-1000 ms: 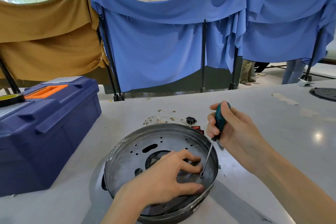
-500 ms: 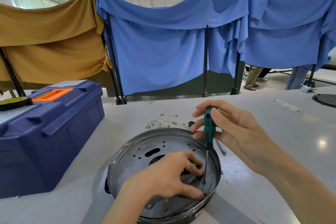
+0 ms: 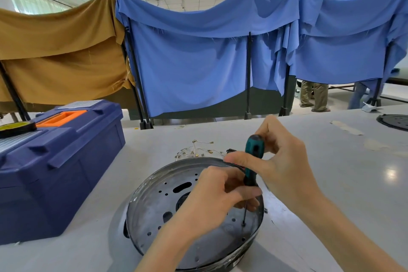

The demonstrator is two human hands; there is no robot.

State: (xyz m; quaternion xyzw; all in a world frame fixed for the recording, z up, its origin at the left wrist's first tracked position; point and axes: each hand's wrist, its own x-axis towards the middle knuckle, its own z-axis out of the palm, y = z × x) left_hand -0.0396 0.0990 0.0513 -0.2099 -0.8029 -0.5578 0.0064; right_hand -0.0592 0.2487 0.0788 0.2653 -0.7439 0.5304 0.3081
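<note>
The left hand (image 3: pixel 212 203) has lifted off the floor of the pan (image 3: pixel 154 212), and its fingers now curl round the lower end of the screwdriver (image 3: pixel 254 152). The right hand (image 3: pixel 280 165) has shifted to pinch the green handle between thumb and fingers. The screwdriver stands nearly upright inside the pan's right side, its tip on a hole. The left hand hides most of the shaft, and any screw there is too small to make out. The left forearm covers the pan's near rim. The toolbox (image 3: pixel 55 172) is left of the pan on the counter (image 3: pixel 331 183), cut off at the edge.
</note>
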